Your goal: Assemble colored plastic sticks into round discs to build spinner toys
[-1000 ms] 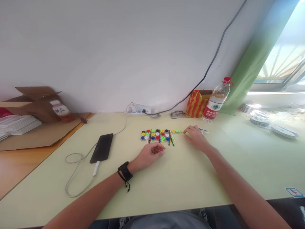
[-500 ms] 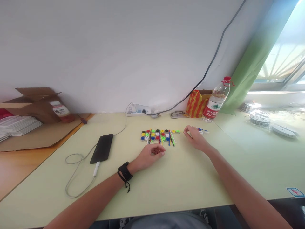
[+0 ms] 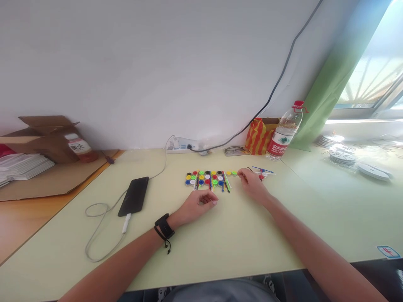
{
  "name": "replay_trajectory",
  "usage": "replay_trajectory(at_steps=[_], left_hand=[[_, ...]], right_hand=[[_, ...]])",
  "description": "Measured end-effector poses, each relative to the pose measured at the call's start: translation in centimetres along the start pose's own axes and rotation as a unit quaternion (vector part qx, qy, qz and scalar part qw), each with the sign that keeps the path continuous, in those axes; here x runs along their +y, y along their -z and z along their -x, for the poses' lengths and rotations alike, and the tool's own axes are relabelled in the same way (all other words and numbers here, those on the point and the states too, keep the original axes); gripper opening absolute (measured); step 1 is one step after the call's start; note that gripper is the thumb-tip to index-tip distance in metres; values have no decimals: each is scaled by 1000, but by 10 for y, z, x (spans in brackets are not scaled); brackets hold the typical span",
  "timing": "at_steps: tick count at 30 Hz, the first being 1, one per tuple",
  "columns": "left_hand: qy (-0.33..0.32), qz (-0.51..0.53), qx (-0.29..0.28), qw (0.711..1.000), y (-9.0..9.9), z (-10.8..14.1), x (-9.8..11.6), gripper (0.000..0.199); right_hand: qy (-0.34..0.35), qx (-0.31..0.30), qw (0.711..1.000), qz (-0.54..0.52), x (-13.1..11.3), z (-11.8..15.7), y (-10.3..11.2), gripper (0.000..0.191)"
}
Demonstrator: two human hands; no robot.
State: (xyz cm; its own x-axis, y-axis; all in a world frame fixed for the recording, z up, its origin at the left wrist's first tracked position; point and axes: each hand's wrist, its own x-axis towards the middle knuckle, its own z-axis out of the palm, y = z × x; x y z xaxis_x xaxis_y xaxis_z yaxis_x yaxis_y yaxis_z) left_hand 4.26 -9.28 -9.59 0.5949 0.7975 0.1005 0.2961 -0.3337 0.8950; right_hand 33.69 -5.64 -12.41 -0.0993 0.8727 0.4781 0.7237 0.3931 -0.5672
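Observation:
My left hand rests on the table, its fingers loosely curled and a small gap showing between thumb and fingertips; I see nothing in it. Just beyond it, small round coloured discs lie in tidy rows. Groups of thin coloured pointer-like sticks lie across the rows. My right hand is at the right end of the back row, beside a green disc. Its fingertips are pinched together; what they hold, if anything, is too small to make out. Behind that hand lie a few loose blue and red sticks.
A phone with a charging cable lies at left. Along the wall are a power strip, glasses, a red-yellow bag and a large water bottle. Stacked white discs stand right; a cardboard box sits far left.
My right hand has moved a little left, towards the end of the back row, uncovering more of the loose sticks behind it. My left hand has stayed in place.

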Motion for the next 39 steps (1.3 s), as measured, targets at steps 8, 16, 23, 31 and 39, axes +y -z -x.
replay_trajectory(at_steps=[8,16,23,31,39], left_hand=[[-5,-11,-7,1000,0,0,-3,24],[-5,-11,-10,1000,0,1,0,25],[-6,-17,-8,1000,0,1,1,27],[-7,-10,-4,1000,0,1,4,27],[-50,-89,4,995,-4,6,5,44]], right_hand=[[15,-26,999,20,2,0,1,19],[26,-25,999,2,1,1,4,18],[2,-34,998,56,-7,0,11,14],[-85,-26,988,128,-18,3,36,28],[-19,-229,969,-93,-57,15,18,17]])
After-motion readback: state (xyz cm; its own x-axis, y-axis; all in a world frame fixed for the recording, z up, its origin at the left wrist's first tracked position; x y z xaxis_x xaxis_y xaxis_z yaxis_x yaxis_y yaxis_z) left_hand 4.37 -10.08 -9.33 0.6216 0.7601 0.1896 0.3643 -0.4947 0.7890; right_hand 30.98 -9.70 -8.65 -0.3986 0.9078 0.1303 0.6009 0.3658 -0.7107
